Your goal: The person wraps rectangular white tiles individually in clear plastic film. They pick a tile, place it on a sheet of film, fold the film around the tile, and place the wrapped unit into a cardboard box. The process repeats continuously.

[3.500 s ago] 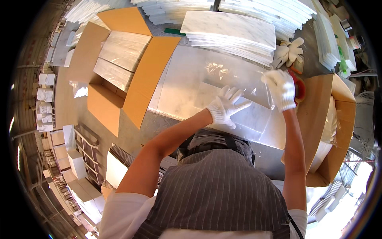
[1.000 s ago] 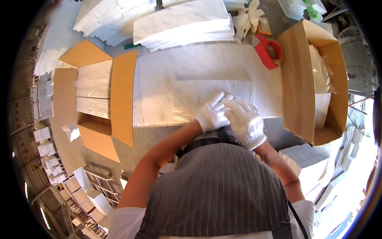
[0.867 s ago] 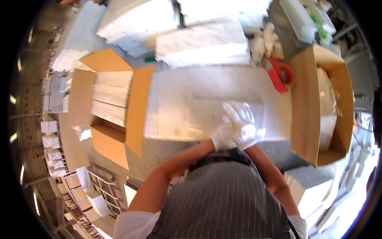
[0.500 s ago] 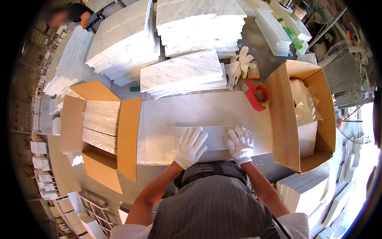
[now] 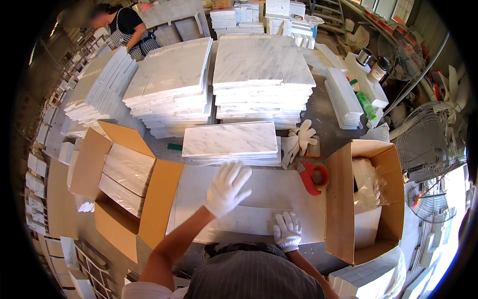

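Note:
My left hand (image 5: 228, 189), in a white knit glove, is raised above the work slab with its fingers spread and nothing in it. It is near the front of a short stack of white, grey-veined marble tiles (image 5: 229, 139). My right hand (image 5: 287, 230), gloved alike, lies flat with fingers outstretched on a pale, glossy flat piece (image 5: 239, 220). That piece lies on the large pale slab (image 5: 199, 184) before me; whether it is a tile or a sheet, I cannot tell.
Open cartons stand at left (image 5: 162, 207) and right (image 5: 340, 204), both holding wrapped contents. A red tape dispenser (image 5: 307, 178), spare gloves (image 5: 304, 135) and a green bottle (image 5: 366, 105) lie at right. Tall marble stacks (image 5: 261, 60) rise behind. A person (image 5: 130, 30) works far left.
My left hand has lifted off the pale flat piece and moved forward toward the short tile stack. My right hand stays down. The view has tilted up, showing more of the background.

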Demonstrator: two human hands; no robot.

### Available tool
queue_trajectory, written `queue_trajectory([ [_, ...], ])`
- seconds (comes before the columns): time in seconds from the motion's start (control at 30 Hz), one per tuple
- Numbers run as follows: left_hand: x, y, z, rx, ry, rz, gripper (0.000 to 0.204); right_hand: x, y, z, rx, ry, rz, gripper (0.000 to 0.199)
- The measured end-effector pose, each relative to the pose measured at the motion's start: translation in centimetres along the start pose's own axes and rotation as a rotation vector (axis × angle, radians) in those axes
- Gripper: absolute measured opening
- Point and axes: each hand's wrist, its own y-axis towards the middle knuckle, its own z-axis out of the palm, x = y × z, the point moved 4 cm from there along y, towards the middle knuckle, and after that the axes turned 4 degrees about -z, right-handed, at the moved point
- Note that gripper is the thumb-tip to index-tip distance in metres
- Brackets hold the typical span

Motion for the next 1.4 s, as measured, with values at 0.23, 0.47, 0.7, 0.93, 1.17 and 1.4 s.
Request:
queue_trajectory([
  [0.23, 8.5, 9.7, -0.4, 0.408, 0.387, -0.073, 0.102, 0.0, 0.5, -0.4, -0.016, 0.042, 0.004, 0.036],
  [0.47, 9.1, 9.5, 0.9, 0.392, 0.337, -0.019, 0.093, -0.1, 0.3, -0.2, -0.013, 0.033, 0.010, 0.035],
  [0.7, 6.5, 7.6, -1.6, 0.201, 0.375, 0.167, 0.070, -0.6, 0.0, 0.0, -0.018, 0.029, 0.022, 0.036],
  [0.93, 7.4, 10.8, -6.6, 0.299, 0.029, -0.092, 0.038, -0.4, -0.2, 0.2, -0.072, 0.068, 0.020, 0.037],
  [1.17, 0.3, 7.7, -2.1, 0.826, -0.707, -0.164, 0.053, -0.7, -0.1, -1.0, -0.080, 0.093, 0.047, 0.036],
  [1.4, -0.8, 0.6, 6.3, 1.164, -0.700, -0.183, 0.065, -2.4, -4.3, -2.0, -0.266, 0.031, 0.303, 0.027],
])
